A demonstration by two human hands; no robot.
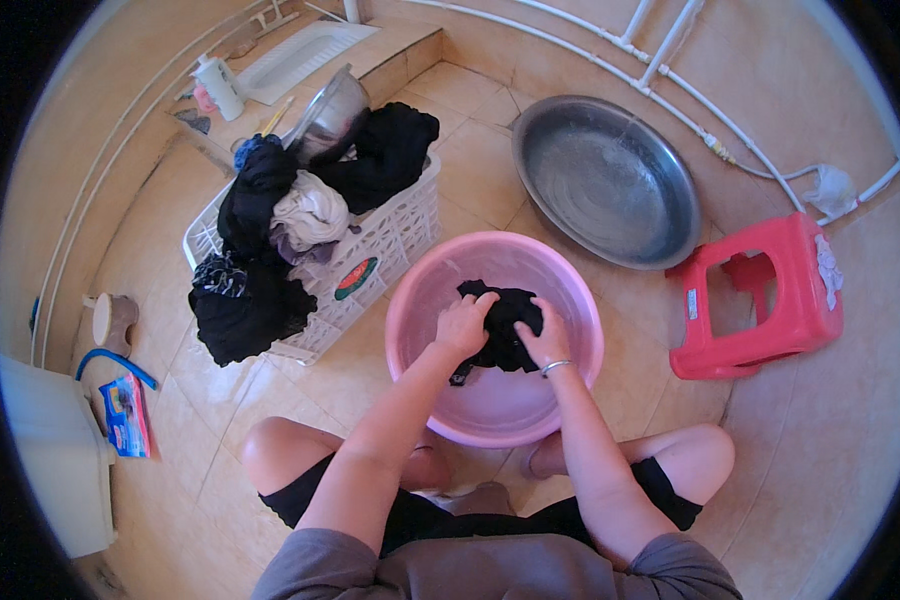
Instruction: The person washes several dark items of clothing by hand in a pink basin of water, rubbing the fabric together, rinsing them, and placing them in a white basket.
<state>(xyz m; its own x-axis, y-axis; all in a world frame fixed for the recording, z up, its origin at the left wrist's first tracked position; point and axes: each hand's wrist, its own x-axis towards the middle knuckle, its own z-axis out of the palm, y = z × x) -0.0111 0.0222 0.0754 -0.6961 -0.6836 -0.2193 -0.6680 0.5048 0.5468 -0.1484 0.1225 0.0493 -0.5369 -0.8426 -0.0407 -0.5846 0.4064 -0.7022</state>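
Note:
A bunched black garment lies in a pink plastic basin standing on the floor between my knees. My left hand grips the cloth from its left side, fingers curled onto it. On the other side my right hand, with a silver bangle at the wrist, holds the cloth between thumb and fingers. Pale liquid seems to cover the basin's bottom. A small dark end of the fabric trails below my left hand.
A white plastic laundry basket heaped with black and white clothes stands at the left. Behind the pink basin is a large metal basin. To the right, a red plastic stool lies on its side. A detergent pouch rests near the left wall.

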